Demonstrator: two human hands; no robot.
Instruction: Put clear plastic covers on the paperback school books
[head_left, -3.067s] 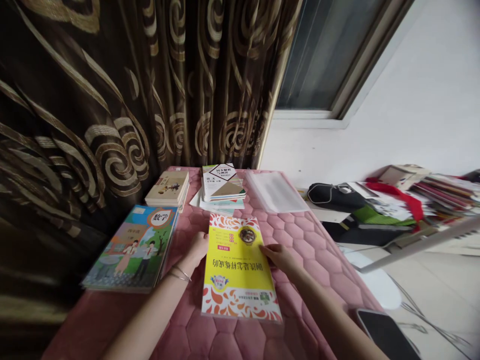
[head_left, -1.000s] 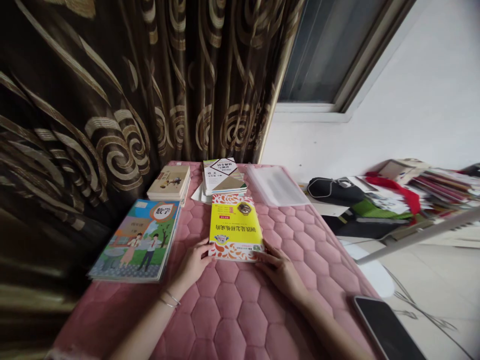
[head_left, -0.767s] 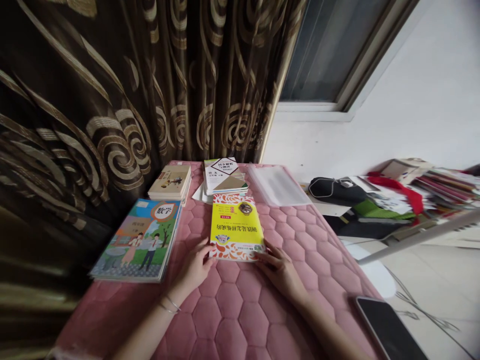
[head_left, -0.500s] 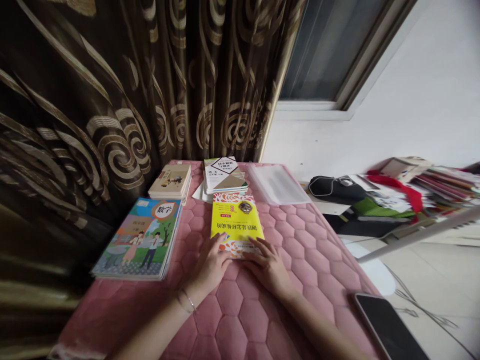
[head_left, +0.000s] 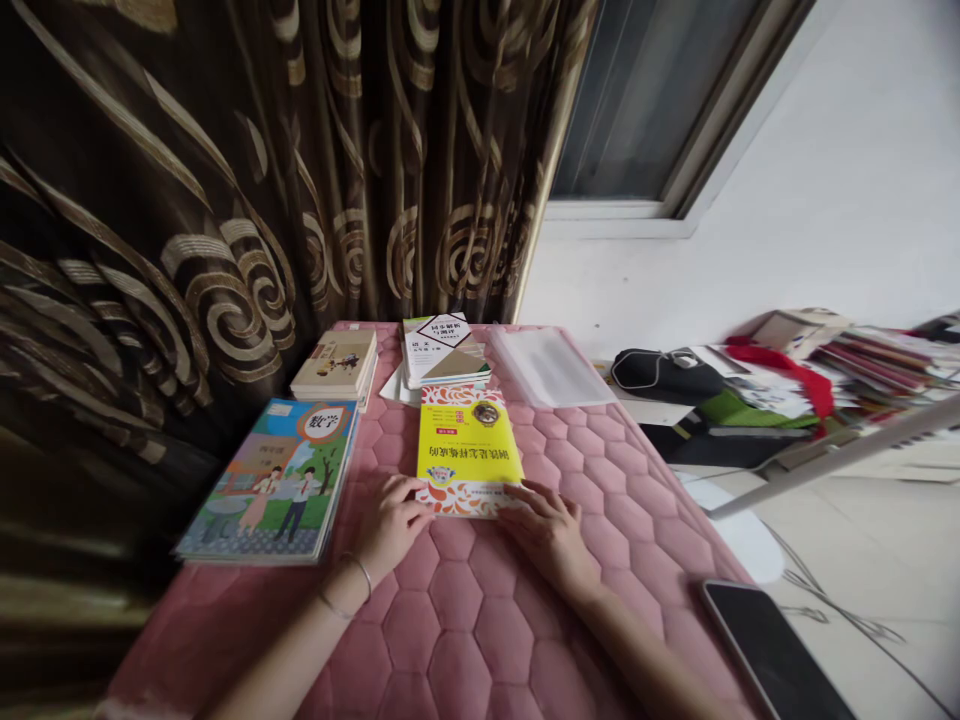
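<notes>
A yellow paperback book (head_left: 472,445) with orange-and-white patterned ends lies flat on the pink quilted table cover (head_left: 457,640), its title upside down to me. My left hand (head_left: 390,525) is closed at the book's near left corner, fingertips on the side and thumb by the near edge. At the near right corner, my right hand (head_left: 551,535) has its fingers over the cover and its thumb at the near edge. Right behind the yellow book sits a stack of white-and-brown books (head_left: 442,350), a sheet of paper (head_left: 392,385) poking out on its left.
To the left are a stack of blue-covered math textbooks (head_left: 274,485) and a smaller stack of beige books (head_left: 334,365). Clear plastic sleeves (head_left: 551,368) lie at the back right. A black-screened device (head_left: 772,650) rests at the right edge. Beyond are a black pouch (head_left: 664,375) and piled papers.
My left hand has slid off the cover to the book's near left corner, uncovering the emblem there. My right hand has shifted slightly outward at the near right corner. The book stays in place.
</notes>
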